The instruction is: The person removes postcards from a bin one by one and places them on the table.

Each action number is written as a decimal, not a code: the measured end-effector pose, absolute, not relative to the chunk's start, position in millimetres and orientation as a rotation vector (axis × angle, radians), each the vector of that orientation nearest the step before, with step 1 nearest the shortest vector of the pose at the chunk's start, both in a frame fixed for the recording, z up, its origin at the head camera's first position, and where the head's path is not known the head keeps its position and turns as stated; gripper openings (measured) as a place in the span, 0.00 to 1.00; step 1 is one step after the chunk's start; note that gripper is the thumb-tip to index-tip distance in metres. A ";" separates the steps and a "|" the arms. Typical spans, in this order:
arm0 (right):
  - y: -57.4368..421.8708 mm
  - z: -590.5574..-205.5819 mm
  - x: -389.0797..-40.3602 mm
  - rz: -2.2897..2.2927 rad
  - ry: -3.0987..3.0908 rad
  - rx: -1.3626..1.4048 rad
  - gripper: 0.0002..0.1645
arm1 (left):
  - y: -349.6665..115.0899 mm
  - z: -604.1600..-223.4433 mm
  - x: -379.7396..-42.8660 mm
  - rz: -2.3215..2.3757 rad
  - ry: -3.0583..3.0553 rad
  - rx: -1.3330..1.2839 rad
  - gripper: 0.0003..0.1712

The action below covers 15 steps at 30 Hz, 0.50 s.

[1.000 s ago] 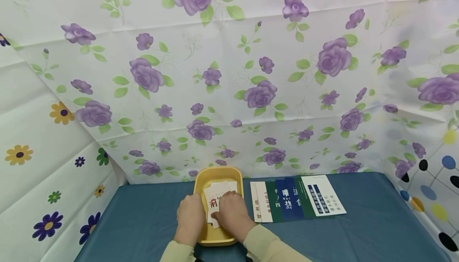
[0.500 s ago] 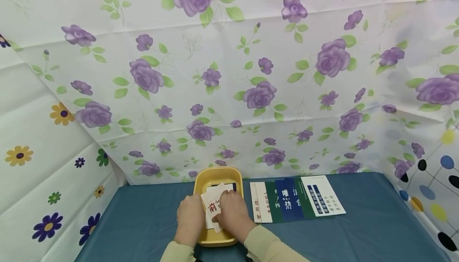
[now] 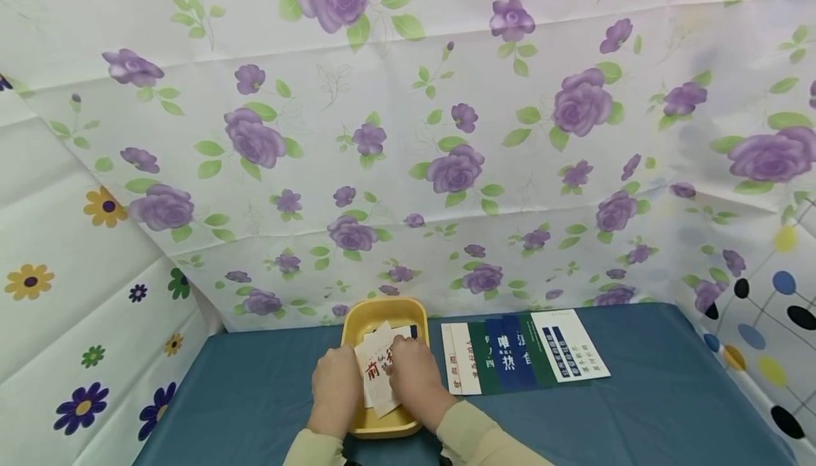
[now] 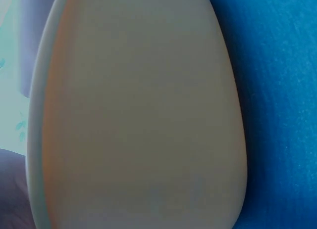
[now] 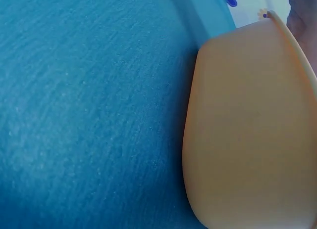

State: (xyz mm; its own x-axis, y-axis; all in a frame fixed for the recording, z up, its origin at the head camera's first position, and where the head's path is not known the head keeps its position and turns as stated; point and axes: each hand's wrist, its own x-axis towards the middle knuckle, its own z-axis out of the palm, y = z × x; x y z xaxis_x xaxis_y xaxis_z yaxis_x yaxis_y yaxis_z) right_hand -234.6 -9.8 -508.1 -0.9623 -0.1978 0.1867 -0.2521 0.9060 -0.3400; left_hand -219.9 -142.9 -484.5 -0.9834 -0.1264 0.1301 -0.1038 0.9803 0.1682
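Observation:
In the head view a yellow plastic tub (image 3: 382,433) holds several paper cards. On top, a white card (image 3: 376,374) with red characters lies tilted between the two hands. My left hand (image 3: 336,384) is at its left edge, above the tub's left rim, fingers curled with their tips hidden. From the right, my right hand (image 3: 417,374) grips the card's right side. Beneath it another card (image 3: 403,331), white with a dark blue corner, shows. Both wrist views look at the outer tub wall (image 4: 143,110).
To the right of the tub, a row of overlapping cards (image 3: 510,353), white, green and blue, lies on the blue-covered table (image 3: 268,395). A flowered curtain (image 3: 382,168) rises behind, with patterned sheets at the left and right.
The top card has turned askew, and its red characters show more. The dark-edged card under it has come into view at the upper right. Both hands stay nearly in place.

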 end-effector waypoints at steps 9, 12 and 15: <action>-4.4 -504.7 -233.1 0.869 -2.861 0.340 0.13 | -140.6 -486.9 -221.1 -0.259 -2.979 0.169 0.09; -2.4 -502.0 -232.1 1.147 -2.795 0.330 0.13 | -140.7 -486.7 -221.1 -0.262 -2.961 0.182 0.10; -0.2 -501.0 -231.3 1.306 -2.740 0.313 0.15 | -140.6 -485.5 -221.3 -0.263 -2.964 0.201 0.10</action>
